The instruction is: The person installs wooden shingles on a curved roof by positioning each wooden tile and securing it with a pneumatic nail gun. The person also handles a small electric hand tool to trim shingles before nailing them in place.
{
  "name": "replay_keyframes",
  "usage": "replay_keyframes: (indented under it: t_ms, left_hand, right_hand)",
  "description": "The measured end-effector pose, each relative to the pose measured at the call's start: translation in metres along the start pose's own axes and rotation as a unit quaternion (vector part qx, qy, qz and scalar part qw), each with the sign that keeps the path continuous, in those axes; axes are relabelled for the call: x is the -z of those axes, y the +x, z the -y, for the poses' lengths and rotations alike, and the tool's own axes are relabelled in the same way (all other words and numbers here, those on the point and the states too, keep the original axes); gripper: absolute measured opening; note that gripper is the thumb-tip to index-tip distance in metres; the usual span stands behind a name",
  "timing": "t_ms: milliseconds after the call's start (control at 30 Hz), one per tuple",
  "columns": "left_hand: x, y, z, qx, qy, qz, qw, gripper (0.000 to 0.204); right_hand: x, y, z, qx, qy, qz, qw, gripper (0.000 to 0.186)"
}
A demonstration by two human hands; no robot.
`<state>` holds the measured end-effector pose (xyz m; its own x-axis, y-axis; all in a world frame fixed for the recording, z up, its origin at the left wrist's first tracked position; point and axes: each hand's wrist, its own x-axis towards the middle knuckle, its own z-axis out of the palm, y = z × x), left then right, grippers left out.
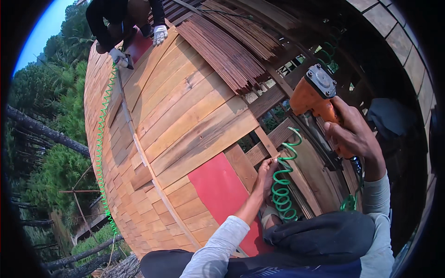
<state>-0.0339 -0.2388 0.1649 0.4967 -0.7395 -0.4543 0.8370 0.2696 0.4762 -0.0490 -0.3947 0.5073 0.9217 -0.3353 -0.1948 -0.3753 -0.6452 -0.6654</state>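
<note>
My right hand (354, 132) is wrapped round the grip of an orange nail gun (309, 97) with a grey metal cap, held up above the roof frame on the right. Its dark lower part hangs past my fingers. My left hand (265, 176) has its fingers drawn together next to a wooden batten (268, 142); anything in them is too small to make out. Just right of that hand, a green coiled air hose (281, 187) hangs over the planks. Below lies a red underlay sheet (221, 183) beside rows of wooden shingles (194, 134).
A long thin batten (139, 148) runs down the shingled slope. Stacks of thin wooden strips (222, 51) lie at the top, beside gaps in the frame. Another person (123, 23) in white gloves works at the upper left with a tool on a second green hose (99, 143). The roof drops toward trees at left.
</note>
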Motion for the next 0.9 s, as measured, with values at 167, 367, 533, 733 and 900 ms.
replay_keyframes:
  t_ms: [167, 367, 533, 733, 900]
  left_hand:
    - [0.005, -0.015, 0.018, 0.072, 0.019, -0.003, 0.997, 0.03]
    - [-0.014, -0.024, 0.038, 0.091, 0.191, -0.015, 0.977, 0.045]
    - [0.005, -0.007, 0.051, 0.059, 0.452, -0.058, 0.888, 0.042]
    - [0.038, -0.011, 0.057, 0.058, 0.304, 0.013, 0.951, 0.084]
    - [0.046, -0.026, 0.081, 0.016, 0.35, -0.017, 0.937, 0.088]
  right_hand:
    - [-0.001, -0.009, -0.029, 0.02, 0.001, -0.057, 0.998, 0.05]
    - [0.025, -0.03, -0.052, 0.113, -0.031, -0.157, 0.981, 0.032]
    - [0.004, -0.038, -0.063, 0.06, 0.052, -0.152, 0.985, 0.034]
    - [-0.024, -0.019, -0.079, 0.0, 0.14, -0.117, 0.983, 0.051]
    - [-0.028, -0.004, -0.092, 0.025, 0.123, -0.132, 0.983, 0.048]
